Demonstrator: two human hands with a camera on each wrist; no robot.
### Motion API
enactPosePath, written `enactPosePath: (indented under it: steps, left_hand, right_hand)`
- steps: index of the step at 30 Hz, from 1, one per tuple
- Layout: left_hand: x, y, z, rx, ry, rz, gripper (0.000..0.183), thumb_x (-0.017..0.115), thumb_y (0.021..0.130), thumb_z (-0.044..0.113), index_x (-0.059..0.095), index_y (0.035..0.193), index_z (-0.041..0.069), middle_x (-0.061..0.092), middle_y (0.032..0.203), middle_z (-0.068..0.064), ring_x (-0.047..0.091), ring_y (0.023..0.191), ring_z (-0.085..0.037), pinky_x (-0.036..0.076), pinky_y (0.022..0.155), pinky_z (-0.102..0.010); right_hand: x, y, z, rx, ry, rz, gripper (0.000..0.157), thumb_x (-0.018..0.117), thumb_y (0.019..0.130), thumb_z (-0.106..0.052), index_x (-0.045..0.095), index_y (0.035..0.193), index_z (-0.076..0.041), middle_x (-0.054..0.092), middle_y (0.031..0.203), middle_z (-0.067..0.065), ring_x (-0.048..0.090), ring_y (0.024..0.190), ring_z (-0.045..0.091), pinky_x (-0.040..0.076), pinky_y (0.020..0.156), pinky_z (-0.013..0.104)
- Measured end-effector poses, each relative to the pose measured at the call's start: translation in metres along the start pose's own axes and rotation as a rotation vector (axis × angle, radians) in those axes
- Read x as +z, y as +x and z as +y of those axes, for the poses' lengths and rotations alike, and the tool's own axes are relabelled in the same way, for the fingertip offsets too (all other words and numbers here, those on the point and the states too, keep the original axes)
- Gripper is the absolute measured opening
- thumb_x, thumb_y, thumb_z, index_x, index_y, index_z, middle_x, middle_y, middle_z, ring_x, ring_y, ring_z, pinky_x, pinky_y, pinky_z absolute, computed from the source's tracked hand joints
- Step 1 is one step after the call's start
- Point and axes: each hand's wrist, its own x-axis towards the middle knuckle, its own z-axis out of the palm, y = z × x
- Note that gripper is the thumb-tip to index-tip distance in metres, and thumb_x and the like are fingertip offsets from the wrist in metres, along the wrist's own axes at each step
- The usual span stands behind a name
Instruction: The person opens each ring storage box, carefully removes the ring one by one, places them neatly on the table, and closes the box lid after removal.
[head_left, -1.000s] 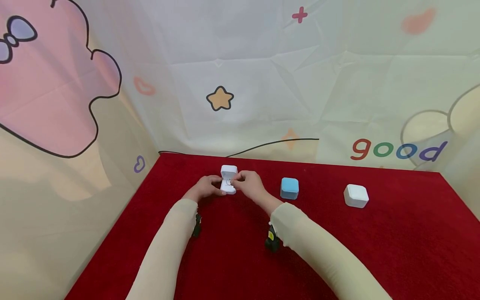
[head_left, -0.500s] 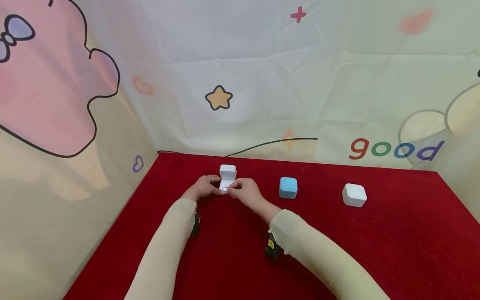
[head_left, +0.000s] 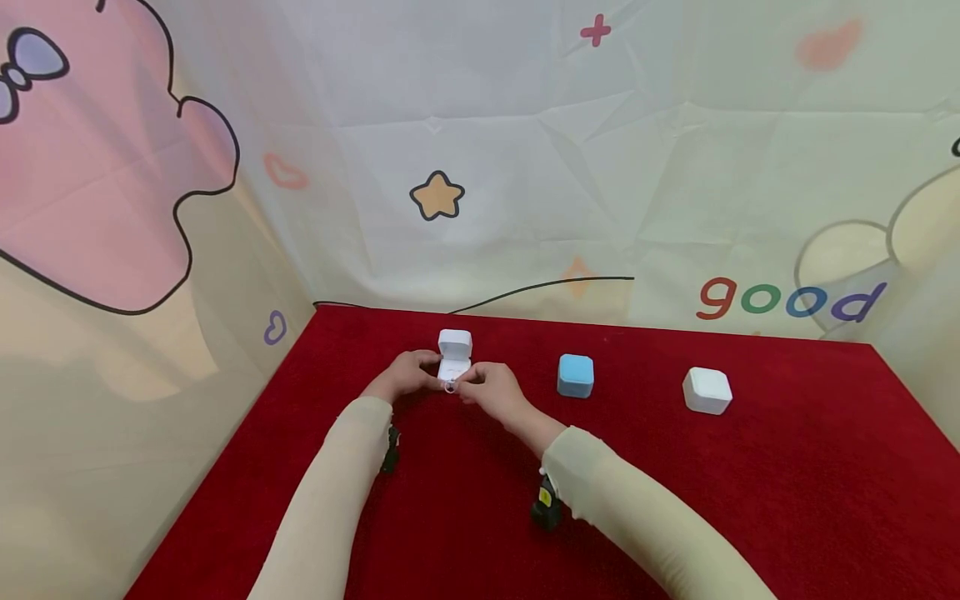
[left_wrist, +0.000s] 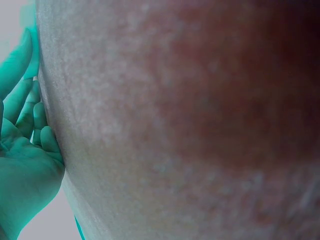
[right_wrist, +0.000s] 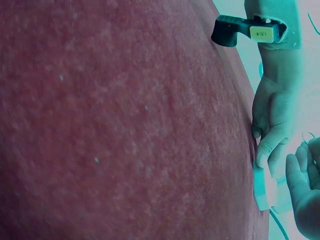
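Work surface: the counter is covered by dark red, short-napped cloth. It is enclosed at the back and left by a pale, creased fabric backdrop, printed with an outlined orange star, the word "good" in coloured letters and a large pink shape. Creases are seen across the back panel.

At the far left part of the counter, a small white ring box with rounded corners is set down, lid raised and facing the wearer. It is gripped at its left side by the left hand, thumb at the front, fingers behind. A thin, silver-coloured ring is pinched between thumb and fingers of the right hand, at the box's front edge; whether box and ring touch cannot be told.

To the right, a closed light blue rounded box is seen near the right hand; farther right, well apart, a closed white rounded box.

Obstructions: the box's front right corner is covered by the right fingers. Both wrist views are largely filled by blurred red cloth. Black wrist devices are worn below both cream sleeves, the right one bearing a yellow label.
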Motion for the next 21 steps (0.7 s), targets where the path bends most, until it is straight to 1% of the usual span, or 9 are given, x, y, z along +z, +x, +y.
enactPosePath:
  steps: [5,12,21]
  left_hand:
    - [0.000,0.002,0.000,0.008,0.014,0.005,0.062,0.075,0.091,0.013,0.053,0.147,-0.001,0.050,0.155,-0.021,0.041,0.148,-0.037,0.036,0.124,-0.051]
    - [0.001,0.002,-0.001,0.004,0.015,0.007,0.062,0.075,0.091,0.012,0.052,0.147,-0.001,0.049,0.156,-0.021,0.040,0.149,-0.037,0.035,0.125,-0.050]
    - [0.001,-0.001,0.000,-0.007,-0.006,0.008,0.062,0.075,0.092,0.014,0.052,0.148,0.001,0.046,0.158,-0.021,0.040,0.148,-0.037,0.034,0.125,-0.052]
  right_hand:
    - [0.002,-0.004,0.000,0.014,0.031,0.000,0.011,0.069,0.093,-0.003,0.074,0.095,0.006,0.076,0.095,0.018,0.070,0.071,0.010,0.064,0.077,0.029]
    - [0.006,-0.011,0.000,0.022,0.054,-0.032,0.012,0.069,0.093,-0.003,0.074,0.097,0.007,0.076,0.097,0.018,0.068,0.072,0.008,0.064,0.079,0.031]
    - [0.012,-0.017,0.004,0.032,0.048,-0.050,0.012,0.069,0.093,-0.003,0.075,0.096,0.006,0.076,0.097,0.018,0.070,0.073,0.010,0.064,0.078,0.031]
